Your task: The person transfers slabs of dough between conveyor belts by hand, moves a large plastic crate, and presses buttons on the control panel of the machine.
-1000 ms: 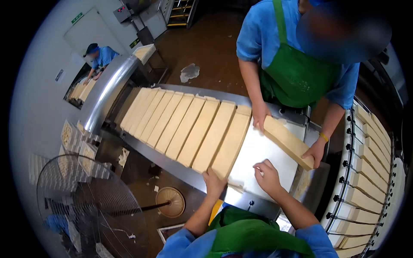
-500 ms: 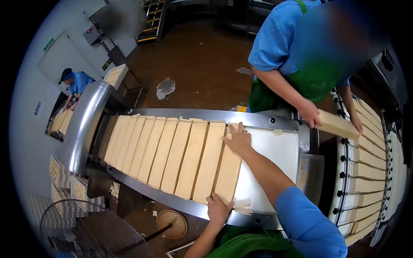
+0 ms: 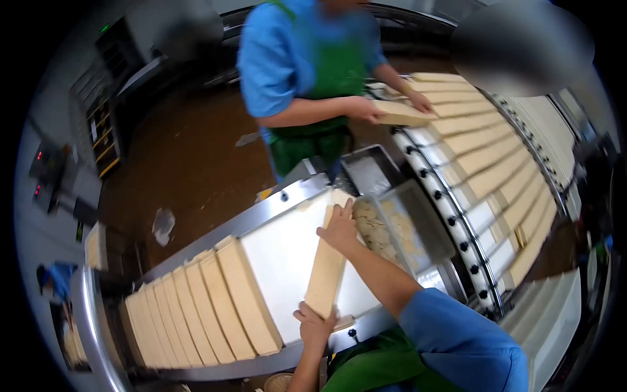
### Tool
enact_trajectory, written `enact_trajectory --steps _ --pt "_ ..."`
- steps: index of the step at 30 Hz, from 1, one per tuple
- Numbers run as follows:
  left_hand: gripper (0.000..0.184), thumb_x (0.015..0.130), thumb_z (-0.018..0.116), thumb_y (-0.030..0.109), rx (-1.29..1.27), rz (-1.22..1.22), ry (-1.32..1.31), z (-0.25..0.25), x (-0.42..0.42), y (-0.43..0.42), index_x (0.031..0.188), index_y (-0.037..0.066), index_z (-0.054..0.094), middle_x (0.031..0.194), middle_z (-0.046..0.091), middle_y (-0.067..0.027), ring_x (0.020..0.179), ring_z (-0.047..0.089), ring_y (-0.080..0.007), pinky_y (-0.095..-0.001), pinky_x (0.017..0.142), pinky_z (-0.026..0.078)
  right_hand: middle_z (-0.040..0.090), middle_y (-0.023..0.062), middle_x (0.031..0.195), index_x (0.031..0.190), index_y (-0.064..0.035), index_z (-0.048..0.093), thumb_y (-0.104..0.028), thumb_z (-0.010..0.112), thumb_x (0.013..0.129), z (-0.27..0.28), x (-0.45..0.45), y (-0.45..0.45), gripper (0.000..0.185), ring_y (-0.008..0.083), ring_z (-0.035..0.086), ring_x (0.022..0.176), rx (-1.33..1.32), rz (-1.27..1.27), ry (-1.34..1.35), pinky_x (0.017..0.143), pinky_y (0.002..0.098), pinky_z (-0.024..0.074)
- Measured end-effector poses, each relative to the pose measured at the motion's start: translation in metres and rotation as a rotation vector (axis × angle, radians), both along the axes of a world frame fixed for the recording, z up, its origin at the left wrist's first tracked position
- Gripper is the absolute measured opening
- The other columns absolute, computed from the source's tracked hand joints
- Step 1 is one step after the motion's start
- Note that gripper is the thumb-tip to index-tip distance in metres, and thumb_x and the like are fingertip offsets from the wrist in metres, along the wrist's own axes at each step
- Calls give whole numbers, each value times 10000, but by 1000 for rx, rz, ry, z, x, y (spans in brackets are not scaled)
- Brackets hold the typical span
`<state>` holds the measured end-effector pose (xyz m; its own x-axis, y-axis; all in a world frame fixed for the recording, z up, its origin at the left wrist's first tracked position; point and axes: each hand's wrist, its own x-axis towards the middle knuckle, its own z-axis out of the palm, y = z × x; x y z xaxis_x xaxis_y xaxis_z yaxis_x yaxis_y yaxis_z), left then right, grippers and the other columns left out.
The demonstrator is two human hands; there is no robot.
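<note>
A long pale stack of dough sheets (image 3: 324,277) lies slantwise on the white belt (image 3: 277,242), between my two hands. My left hand (image 3: 315,325) grips its near end, and my right hand (image 3: 341,230) is closed round its far end. Left of it, several more dough stacks (image 3: 245,294) stand side by side on the belt. Small dough strips (image 3: 344,322) lie beside my left hand. Across the belt, a co-worker (image 3: 307,72) in a green apron holds another dough stack (image 3: 400,114) with both hands over the second conveyor.
Metal rails (image 3: 225,370) edge the belt. To the right are a tray of dough scraps (image 3: 418,225) and a wide conveyor (image 3: 486,144) with dough stacks under rods and black knobs. A curved metal cover (image 3: 98,326) stands at the left, with another person (image 3: 57,277) beyond.
The view has turned right. My hands have moved one stack rightward, apart from the row. The co-worker has carried their stack from my belt to the second conveyor.
</note>
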<state>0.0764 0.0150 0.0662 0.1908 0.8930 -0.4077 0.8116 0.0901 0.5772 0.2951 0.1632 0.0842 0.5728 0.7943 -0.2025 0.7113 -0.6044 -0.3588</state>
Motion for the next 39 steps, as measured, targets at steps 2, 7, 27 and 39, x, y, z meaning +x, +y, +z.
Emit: enact_trajectory --steps 2,7,27,39 --pt "814 712 759 341 78 -19 -35 3 22 -2 1285 -15 303 1148 362 -268 882 550 -453 -489 787 504 74 269 1509 1364 -29 274 -394 706 690 -1 31 -26 880 469 398 1251 90 -163 60 984 479 412" --pt "775 686 731 111 348 -118 -241 26 87 -15 1329 0 315 1195 319 -264 1038 460 -439 -453 908 435 343 258 1247 1283 -2 284 -285 686 716 46 117 -132 750 486 470 1108 547 -501 212 936 512 426" --pt "735 705 828 233 204 -1102 -563 122 294 -175 1309 49 453 1289 376 -221 1107 514 -386 -409 887 478 592 195 1208 1175 7 587 -404 343 894 65 389 -474 554 355 438 1226 -147 -730 48 1023 474 244" --pt "732 740 808 207 104 -1108 -531 98 333 -190 1346 66 421 1305 344 -197 1144 485 -352 -373 916 457 522 158 1092 1044 11 578 -246 507 786 7 413 -485 371 294 464 1097 161 -781 -556 887 466 318"
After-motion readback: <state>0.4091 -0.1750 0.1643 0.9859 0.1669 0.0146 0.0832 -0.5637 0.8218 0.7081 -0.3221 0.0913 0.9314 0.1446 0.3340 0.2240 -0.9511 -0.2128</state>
